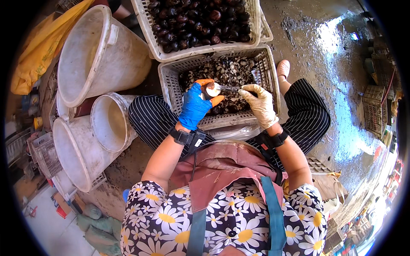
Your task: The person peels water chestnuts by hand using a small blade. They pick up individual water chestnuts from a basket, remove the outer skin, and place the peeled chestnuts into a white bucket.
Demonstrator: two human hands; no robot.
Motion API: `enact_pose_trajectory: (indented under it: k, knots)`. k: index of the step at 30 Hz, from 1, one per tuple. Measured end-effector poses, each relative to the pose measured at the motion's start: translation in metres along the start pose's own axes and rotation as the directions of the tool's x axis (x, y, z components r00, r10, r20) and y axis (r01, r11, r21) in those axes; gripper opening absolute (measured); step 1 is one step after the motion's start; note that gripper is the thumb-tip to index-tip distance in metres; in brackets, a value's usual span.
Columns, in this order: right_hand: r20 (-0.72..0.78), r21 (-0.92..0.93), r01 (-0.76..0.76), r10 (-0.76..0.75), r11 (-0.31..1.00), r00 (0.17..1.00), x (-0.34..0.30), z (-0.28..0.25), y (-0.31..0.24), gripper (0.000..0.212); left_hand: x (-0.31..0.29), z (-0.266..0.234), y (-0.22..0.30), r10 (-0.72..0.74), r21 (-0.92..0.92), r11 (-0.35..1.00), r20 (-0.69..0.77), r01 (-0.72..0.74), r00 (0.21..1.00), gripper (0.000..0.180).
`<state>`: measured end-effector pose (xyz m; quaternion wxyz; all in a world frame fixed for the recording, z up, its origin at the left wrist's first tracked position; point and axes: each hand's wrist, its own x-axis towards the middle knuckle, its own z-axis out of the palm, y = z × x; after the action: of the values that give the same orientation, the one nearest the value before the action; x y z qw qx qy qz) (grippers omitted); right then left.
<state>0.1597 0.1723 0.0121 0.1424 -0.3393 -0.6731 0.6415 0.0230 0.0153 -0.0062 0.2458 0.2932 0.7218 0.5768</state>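
My left hand (193, 106), in a blue glove with orange fingertips, is closed around a partly peeled water chestnut (212, 89). White flesh shows on it, with some dark skin left. Opposite it, my right hand (261, 103) wears a cream glove and pinches a slim metal peeling knife (229, 88), whose blade end meets the chestnut. Both hands are over a grey plastic crate (230, 121) between my legs. Dark and white peelings (232, 67) cover its bottom. Just beyond stands a second crate (209, 50), heaped with glossy dark unpeeled water chestnuts (196, 23).
Large whitish plastic tubs (128, 51) lean at the left, with smaller buckets (113, 123) nearer me. A yellow sack (40, 59) hangs at the far left. Wet, muddy floor (307, 42) stretches along the right, where more crates (376, 104) stand.
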Motion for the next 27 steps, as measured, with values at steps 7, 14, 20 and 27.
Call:
enact_pose_trajectory:
  k: [7, 14, 20, 27]
  knots:
    - [0.01, -0.21, 0.084, -0.084, 0.974, 0.996, 0.007, -0.001, -0.005, 0.019, 0.0, 0.001, 0.004, 0.002, 0.014, 1.0, -0.028, -0.002, 1.0, 0.052]
    - [0.093, -0.389, 0.2, -0.178, 0.899, 0.98, 0.011, -0.006, 0.004, 0.02, -0.005, 0.004, 0.01, -0.063, 0.147, 0.988, 0.046, 0.055, 0.997, 0.049]
    - [0.068, -0.181, -0.005, 0.017, 0.984, 0.998, 0.012, 0.013, 0.013, 0.021, -0.005, 0.01, 0.007, -0.079, 0.117, 0.989, -0.066, 0.087, 0.995, 0.047]
    - [0.284, -0.362, 0.092, 0.015, 0.928, 0.959, 0.029, -0.005, -0.013, 0.023, -0.003, -0.011, 0.006, -0.123, 0.167, 0.982, 0.197, 0.09, 0.973, 0.044]
